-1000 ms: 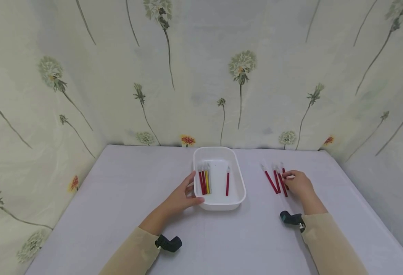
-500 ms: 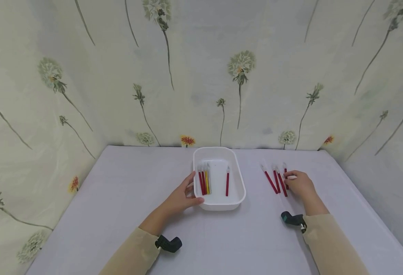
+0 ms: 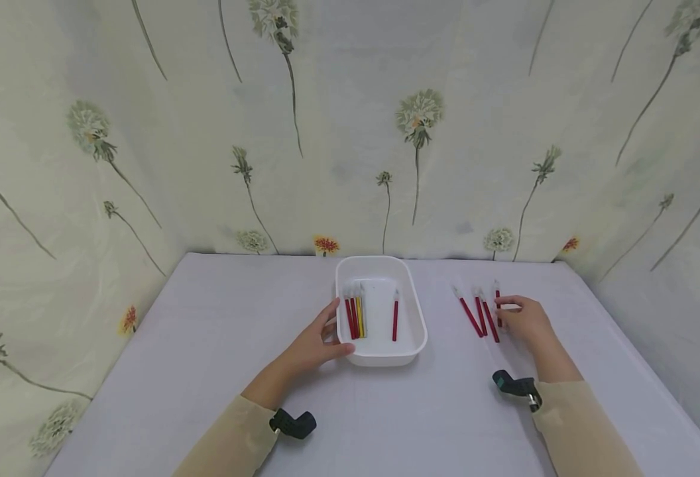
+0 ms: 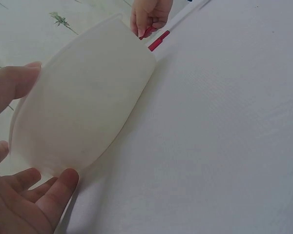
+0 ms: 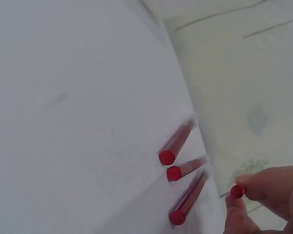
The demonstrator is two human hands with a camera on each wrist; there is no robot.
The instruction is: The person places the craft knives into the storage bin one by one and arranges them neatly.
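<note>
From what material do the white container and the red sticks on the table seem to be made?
White container: probably plastic, smooth, low sheen; rounded corners and seamless walls suggest moulding. Red sticks: evenly coloured, smooth-looking; painted wood or plastic, unclear which. Their pale tips look translucent, perhaps plastic.

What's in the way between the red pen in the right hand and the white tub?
Three other red pens lie flat on the table between the held red pen and the white tub, whose raised rim also stands there. Nothing else visible is in the way.
</note>
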